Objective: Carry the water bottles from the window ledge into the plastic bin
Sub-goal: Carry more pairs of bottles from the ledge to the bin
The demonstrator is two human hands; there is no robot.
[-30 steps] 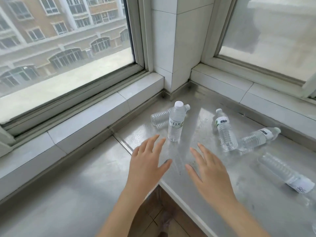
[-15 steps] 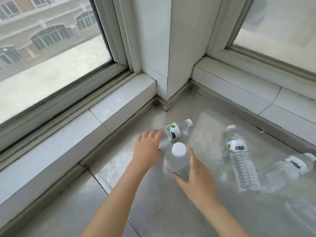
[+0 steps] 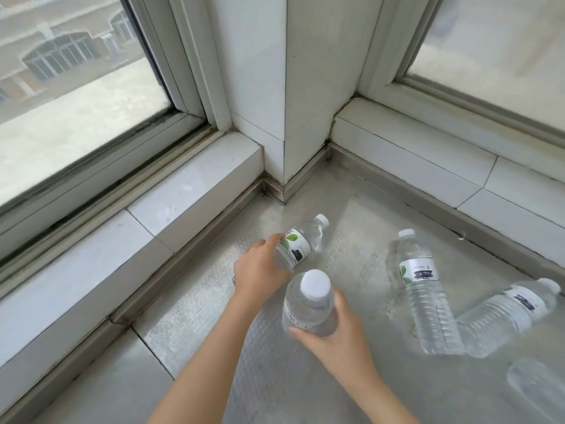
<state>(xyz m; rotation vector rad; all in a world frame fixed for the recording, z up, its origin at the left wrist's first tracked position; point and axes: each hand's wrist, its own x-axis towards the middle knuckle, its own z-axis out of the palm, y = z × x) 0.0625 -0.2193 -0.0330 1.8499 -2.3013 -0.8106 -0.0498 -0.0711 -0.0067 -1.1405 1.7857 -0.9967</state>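
Observation:
Several clear water bottles with white caps lie on the metal window ledge (image 3: 351,240). My left hand (image 3: 260,270) grips the lower body of a lying bottle (image 3: 301,244) with a green-leaf label. My right hand (image 3: 333,332) is wrapped around an upright bottle (image 3: 308,301), seen from above, cap toward me. Two more bottles lie to the right: one (image 3: 425,292) pointing away, another (image 3: 504,313) angled to the right. A further bottle (image 3: 538,390) is blurred at the bottom right edge. The plastic bin is out of view.
A white tiled corner pillar (image 3: 284,102) rises behind the bottles, between two windows. Raised white sills (image 3: 183,194) border the ledge at the left and the right. A seam in the ledge runs near my left forearm.
Both hands reached forward from open above the ledge. The left hand closed on the lying bottle and the right hand closed on the upright one. The camera moved closer to the corner.

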